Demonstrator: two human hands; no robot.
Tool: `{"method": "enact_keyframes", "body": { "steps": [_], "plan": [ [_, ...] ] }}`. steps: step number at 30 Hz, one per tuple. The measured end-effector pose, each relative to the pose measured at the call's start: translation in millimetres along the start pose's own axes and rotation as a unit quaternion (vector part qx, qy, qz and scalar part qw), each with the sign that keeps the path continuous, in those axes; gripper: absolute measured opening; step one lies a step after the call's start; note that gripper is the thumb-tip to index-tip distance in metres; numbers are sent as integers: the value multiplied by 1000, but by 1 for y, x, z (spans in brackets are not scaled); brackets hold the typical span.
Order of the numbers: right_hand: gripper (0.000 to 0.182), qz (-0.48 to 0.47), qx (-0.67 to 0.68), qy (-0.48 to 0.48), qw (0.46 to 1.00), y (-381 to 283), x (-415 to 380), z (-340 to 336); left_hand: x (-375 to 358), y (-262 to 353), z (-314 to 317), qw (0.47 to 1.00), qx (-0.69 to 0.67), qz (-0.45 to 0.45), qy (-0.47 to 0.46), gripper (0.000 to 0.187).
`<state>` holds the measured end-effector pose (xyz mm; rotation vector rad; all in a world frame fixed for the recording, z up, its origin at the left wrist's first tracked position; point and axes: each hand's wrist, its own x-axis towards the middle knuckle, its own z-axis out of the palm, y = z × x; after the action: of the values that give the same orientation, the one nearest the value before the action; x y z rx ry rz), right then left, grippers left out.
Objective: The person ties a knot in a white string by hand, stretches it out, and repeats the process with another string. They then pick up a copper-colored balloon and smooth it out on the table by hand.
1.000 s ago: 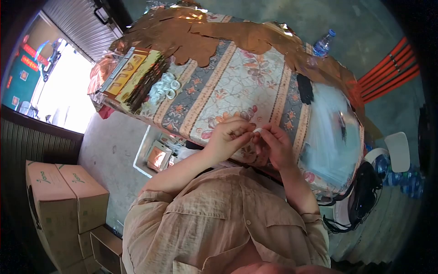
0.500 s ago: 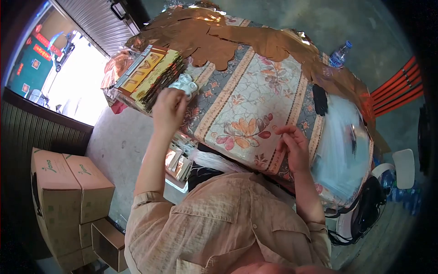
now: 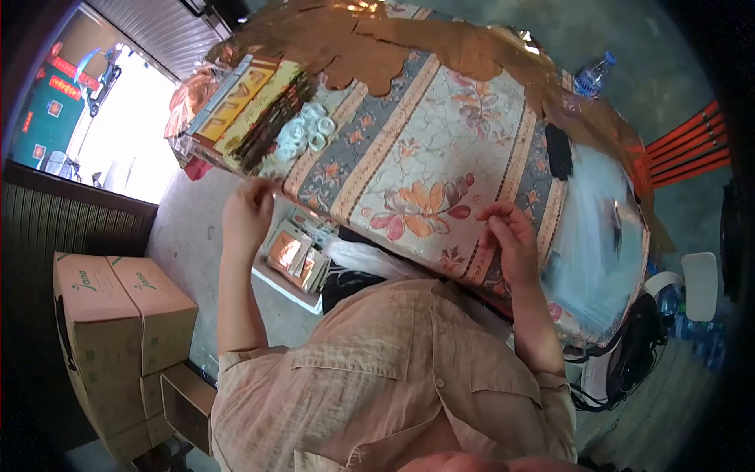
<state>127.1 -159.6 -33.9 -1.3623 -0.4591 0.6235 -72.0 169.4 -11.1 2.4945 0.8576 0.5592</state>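
My left hand (image 3: 250, 206) is off the near left edge of the table, fingers curled and pinched together. Whatever may be between its fingertips is too small to make out. Just beyond it sit several small white rolled coils (image 3: 303, 134), beside a stack of yellow and brown printed packets (image 3: 255, 110). Over the near side of the floral tablecloth (image 3: 425, 169) hovers my right hand (image 3: 511, 240), its fingers bent in toward the thumb. Anything in that pinch does not show either. To its right lies a bundle of long, pale translucent strands (image 3: 586, 244).
Brown foil-like sheeting (image 3: 346, 47) covers the table's far edge. A water bottle (image 3: 594, 76) stands at the back right, near orange poles (image 3: 684, 149). Below my left hand is a white tray (image 3: 287, 275) with small packets. Cardboard boxes (image 3: 106, 291) are stacked at lower left.
My left hand has drawn back from the white coils toward me and left, past the table edge, leaving them in plain sight. My right hand has barely moved. The view has shifted slightly.
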Motion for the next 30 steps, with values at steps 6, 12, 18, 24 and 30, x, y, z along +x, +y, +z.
{"method": "enact_keyframes", "body": {
  "steps": [6,12,18,24,30],
  "plan": [
    [15,-5,7,-17,1000,6,0,1,-64,-24,92,947,-140,11,-288,16],
    [14,15,-3,-14,1000,5,-1,1,-70,-16,166,952,-60,140,-264,17],
    [12,18,-14,-19,1000,6,-1,2,-64,-17,180,946,62,119,-297,12],
    [11,13,-16,-26,999,6,-2,4,-59,-11,136,949,-167,41,-264,8],
    [11,13,-80,-37,996,2,-4,8,-55,21,86,947,-205,54,-239,6]
  ]
}}
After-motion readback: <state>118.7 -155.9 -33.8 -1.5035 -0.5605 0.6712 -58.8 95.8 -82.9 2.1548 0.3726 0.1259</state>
